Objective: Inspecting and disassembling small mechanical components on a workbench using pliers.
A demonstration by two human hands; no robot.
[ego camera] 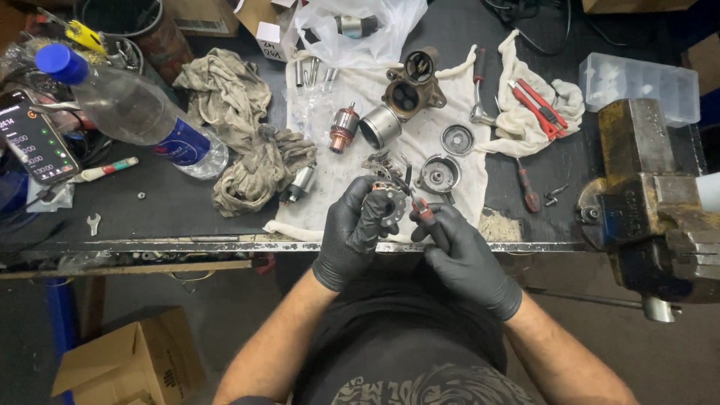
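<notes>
Head view: one round metal brush plate [384, 202] sits gripped in the gloved left hand [354, 232] over the workbench [172, 202] front edge. The right hand [459, 251] pinches one red-handled tool [420, 208], angled up-left toward it.

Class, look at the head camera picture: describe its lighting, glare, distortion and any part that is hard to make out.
Head view: bright even light on the white cloth; sheen on both black gloves, left hand and right hand; the workbench edge bows slightly, wide-angle distortion; the small metal part is too crowded by fingers to make out; the floor below lies dim.
</notes>
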